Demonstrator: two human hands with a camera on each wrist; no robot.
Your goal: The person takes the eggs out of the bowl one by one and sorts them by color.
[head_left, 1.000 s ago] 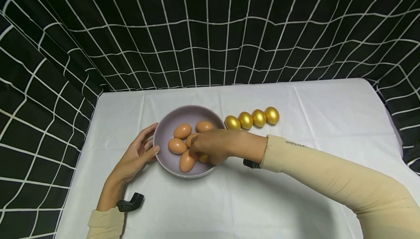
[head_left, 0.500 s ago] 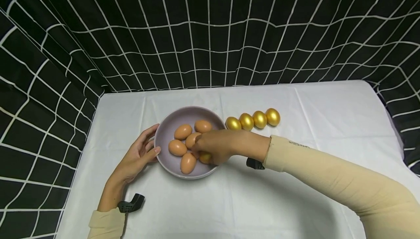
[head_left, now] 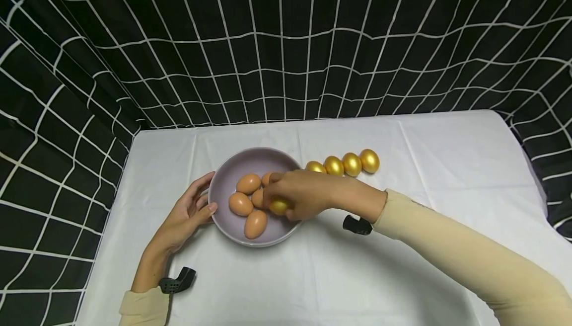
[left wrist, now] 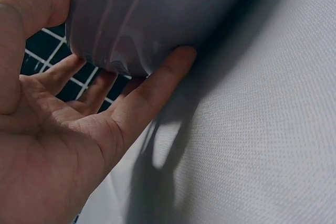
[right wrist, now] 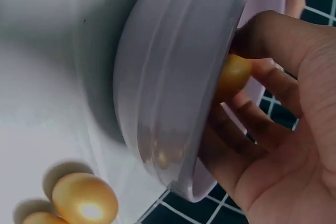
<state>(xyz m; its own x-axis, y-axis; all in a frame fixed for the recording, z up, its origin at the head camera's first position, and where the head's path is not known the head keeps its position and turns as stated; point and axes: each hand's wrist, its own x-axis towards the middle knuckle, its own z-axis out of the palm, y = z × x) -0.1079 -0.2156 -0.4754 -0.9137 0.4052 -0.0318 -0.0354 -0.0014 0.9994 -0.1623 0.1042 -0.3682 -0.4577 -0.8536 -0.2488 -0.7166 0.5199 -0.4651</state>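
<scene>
A mauve bowl (head_left: pixel 229 169) stands on the white cloth with several brown eggs (head_left: pixel 255 224) in it. My left hand (head_left: pixel 182 216) holds its left side, the thumb at the rim. In the left wrist view, spread fingers press the outer wall of the bowl (left wrist: pixel 152 19). Reaching over the right rim, my right hand (head_left: pixel 308 192) pinches a golden egg (head_left: pixel 279 206) between thumb and fingers. The right wrist view has this golden egg (right wrist: pixel 234 78) at the rim's level, partly hidden by the bowl wall. Some brown eggs are partly covered by the right hand.
A row of several golden eggs (head_left: pixel 352 164) lies on the cloth just right of the bowl, its left end close to my right hand. White cloth (head_left: pixel 380 276) covers the table. Dark curtains with a white grid (head_left: pixel 295 52) hang behind and at the sides.
My right hand has risen slightly and drawn back to the right, with the golden egg now showing more fully between the fingers. The left hand keeps its place on the bowl.
</scene>
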